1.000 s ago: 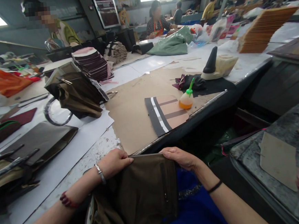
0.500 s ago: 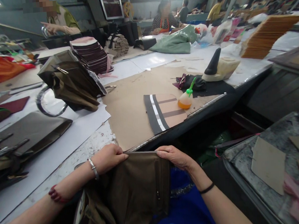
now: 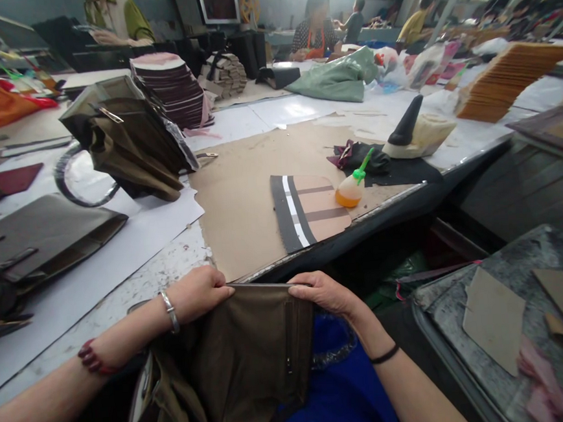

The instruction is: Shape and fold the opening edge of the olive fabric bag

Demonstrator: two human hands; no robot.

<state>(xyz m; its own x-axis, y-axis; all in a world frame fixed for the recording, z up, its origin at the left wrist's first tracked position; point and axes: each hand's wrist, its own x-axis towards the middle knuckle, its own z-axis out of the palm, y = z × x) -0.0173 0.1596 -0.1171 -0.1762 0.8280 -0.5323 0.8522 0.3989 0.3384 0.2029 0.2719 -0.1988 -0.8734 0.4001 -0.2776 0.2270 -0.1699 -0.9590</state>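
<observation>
A dark olive-brown bag [image 3: 254, 356] with a zipper down its right side rests on my lap, its top edge just below the table's near edge. My left hand [image 3: 203, 294] pinches that top edge between thumb and fingers near its left end. At the right end my right hand [image 3: 324, 292] grips the same edge, thumb on top and fingers behind. The edge runs straight between the two hands. More of the brown fabric hangs in folds at lower left. Part of the bag's lower end goes out of view.
A striped panel [image 3: 311, 210] and a squeeze bottle of orange liquid [image 3: 349, 192] lie ahead on brown paper [image 3: 241, 194]. Another brown bag [image 3: 127, 142] stands left, beside stacked dark pieces [image 3: 172, 93]. A cluttered grey surface [image 3: 439, 296] is at right. Several people work beyond.
Both hands, still gripping the bag's edge, appear slightly further left and the bag with them. The view has shifted a little. A person at back left has lowered their hand.
</observation>
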